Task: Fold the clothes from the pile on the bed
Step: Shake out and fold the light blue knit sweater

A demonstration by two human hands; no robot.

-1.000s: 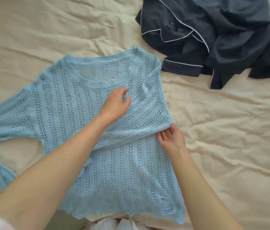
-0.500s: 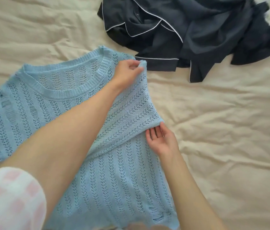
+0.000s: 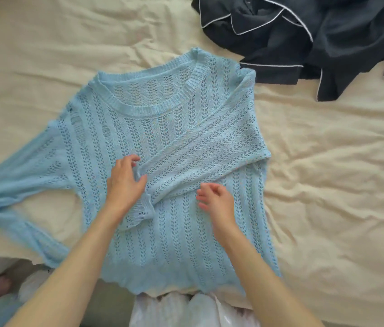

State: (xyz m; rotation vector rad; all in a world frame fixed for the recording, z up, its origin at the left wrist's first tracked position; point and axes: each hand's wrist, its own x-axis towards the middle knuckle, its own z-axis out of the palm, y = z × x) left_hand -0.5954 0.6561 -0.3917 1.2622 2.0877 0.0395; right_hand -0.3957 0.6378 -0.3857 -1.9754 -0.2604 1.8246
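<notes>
A light blue open-knit sweater (image 3: 176, 244) lies flat on the cream bed sheet (image 3: 327, 185), neckline away from me. Its right sleeve (image 3: 209, 159) is folded diagonally across the body, while the other sleeve (image 3: 21, 180) spreads out to the left. My left hand (image 3: 124, 185) rests at the folded sleeve's cuff, with knit fabric caught between thumb and fingers. Just below the folded sleeve, my right hand (image 3: 217, 199) is over the sweater's body with loosely curled fingers and holds nothing.
A crumpled pile of dark navy clothes with white piping (image 3: 304, 43) lies at the back right, touching the sweater's shoulder. The bed's near edge runs along the bottom, with floor and my pale clothing (image 3: 186, 312) below it. Wrinkled sheet extends to the right.
My left hand has come down from the sweater's shoulder to the cuff of the folded sleeve. My right hand has left the fold at the sweater's right edge and moved inward.
</notes>
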